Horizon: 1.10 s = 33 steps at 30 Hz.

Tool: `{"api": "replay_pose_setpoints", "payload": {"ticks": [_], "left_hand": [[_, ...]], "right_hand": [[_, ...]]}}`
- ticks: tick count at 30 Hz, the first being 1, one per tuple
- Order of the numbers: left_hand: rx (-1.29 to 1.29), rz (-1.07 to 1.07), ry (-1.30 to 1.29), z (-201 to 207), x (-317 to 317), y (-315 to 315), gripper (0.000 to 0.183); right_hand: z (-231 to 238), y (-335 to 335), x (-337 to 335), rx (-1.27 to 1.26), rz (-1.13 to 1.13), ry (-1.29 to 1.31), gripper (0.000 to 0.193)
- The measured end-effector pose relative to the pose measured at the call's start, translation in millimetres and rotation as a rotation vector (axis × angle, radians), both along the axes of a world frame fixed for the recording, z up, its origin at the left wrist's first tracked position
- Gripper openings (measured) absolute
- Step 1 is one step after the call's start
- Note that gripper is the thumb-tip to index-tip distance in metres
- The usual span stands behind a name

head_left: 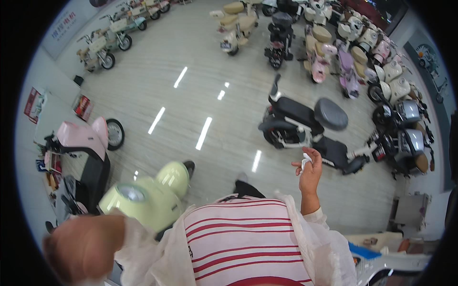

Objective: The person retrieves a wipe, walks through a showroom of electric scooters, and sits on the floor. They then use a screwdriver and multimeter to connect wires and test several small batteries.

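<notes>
My right hand (310,177) is raised at the right of my body, with a small crumpled white tissue (306,161) held between its fingers. Some of those fingers stick out. At the lower left, my left hand (78,250) is smeared by motion, so its fingers and anything in them cannot be made out. Close by stands a pale green scooter (152,202) with a round headlamp, partly hidden behind my left arm. Beyond my right hand is a black and white scooter (296,117) with a dark grey rounded top case or seat.
A pink scooter (86,138) with a black seat stands at the left. Several pastel scooters crowd the far right, among them a lilac one (349,71). Small bikes (98,50) line the far left wall. The glossy tiled floor (191,95) reflects strip lights.
</notes>
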<state>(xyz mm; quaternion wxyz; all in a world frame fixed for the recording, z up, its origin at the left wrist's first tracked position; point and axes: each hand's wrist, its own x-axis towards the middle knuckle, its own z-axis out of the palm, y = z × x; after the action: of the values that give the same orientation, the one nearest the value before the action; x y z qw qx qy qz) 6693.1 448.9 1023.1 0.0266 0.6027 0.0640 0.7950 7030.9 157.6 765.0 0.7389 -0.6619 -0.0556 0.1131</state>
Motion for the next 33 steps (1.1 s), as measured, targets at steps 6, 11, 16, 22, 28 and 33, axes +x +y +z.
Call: {"api": "replay_pose_setpoints", "payload": {"ticks": [6,11,16,22,28,33], "left_hand": [[-1.380,0.087,0.330,-222.9,54.2,154.7,0.038],[-1.644,0.280,0.019,-271.8,86.7,233.6,0.032],[-1.588,0.168,-0.127,-285.2,183.5,434.0,0.027],[-1.460,-0.135,0.055,-233.4,372.6,678.0,0.025],[-1.358,-0.408,0.179,-206.2,565.0,880.5,0.025],[-1.416,-0.277,0.213,-209.5,662.9,1024.8,0.025]], "right_hand": [[-28.8,221.8,167.2,-0.047,0.238,-0.216,0.054],[7.9,428.5,249.1,0.015,0.470,-0.072,0.031],[-14.0,612.7,322.3,0.015,0.418,0.029,0.025],[-23.6,756.1,450.3,-0.056,0.237,-0.110,0.035],[-55.1,859.0,592.7,0.130,0.190,0.092,0.038],[-57.7,1024.1,702.8,0.088,0.265,0.355,0.027]]}}
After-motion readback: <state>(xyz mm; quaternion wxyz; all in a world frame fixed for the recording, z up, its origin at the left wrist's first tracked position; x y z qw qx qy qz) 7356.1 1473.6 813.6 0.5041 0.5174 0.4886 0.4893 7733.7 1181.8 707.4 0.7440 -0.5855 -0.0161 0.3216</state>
